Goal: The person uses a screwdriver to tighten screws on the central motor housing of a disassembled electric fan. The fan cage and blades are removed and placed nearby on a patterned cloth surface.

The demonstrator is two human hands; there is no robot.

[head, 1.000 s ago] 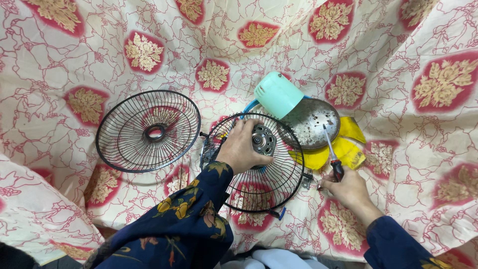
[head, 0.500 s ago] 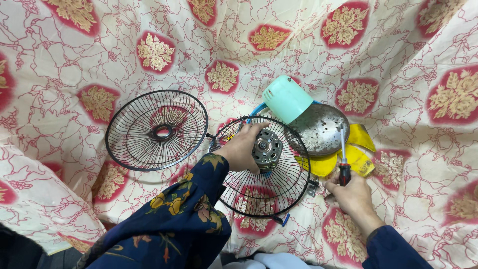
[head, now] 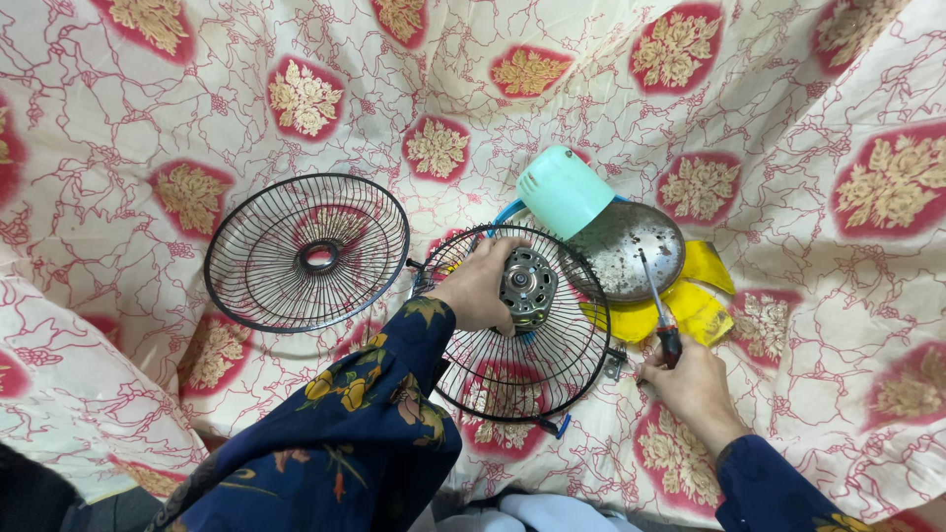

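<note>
Cream cloth (head: 749, 128) printed with red and gold flower medallions covers everything under me, rumpled into folds. Nearest to me, my right hand (head: 690, 384) sits to the right of the motor, fingers closed round the dark handle of a screwdriver (head: 658, 310), whose thin shaft points away toward the metal dish. My left hand (head: 478, 291), in a dark flowered sleeve, lies just left of the motor (head: 530, 286), fingers curled against its side, gripping it. That motor sits at the centre of a black wire fan guard (head: 522, 325) lying flat on the cloth. Left of the motor, well clear of my hands, lies a second wire guard (head: 307, 253), empty, with a ring at its hub. Right of the motor and a little farther, yellow fan blades (head: 695, 296) lie under a round speckled metal dish (head: 621, 248). Beyond the motor rests a mint-green plastic housing (head: 562, 189), touching the dish's far rim.
</note>
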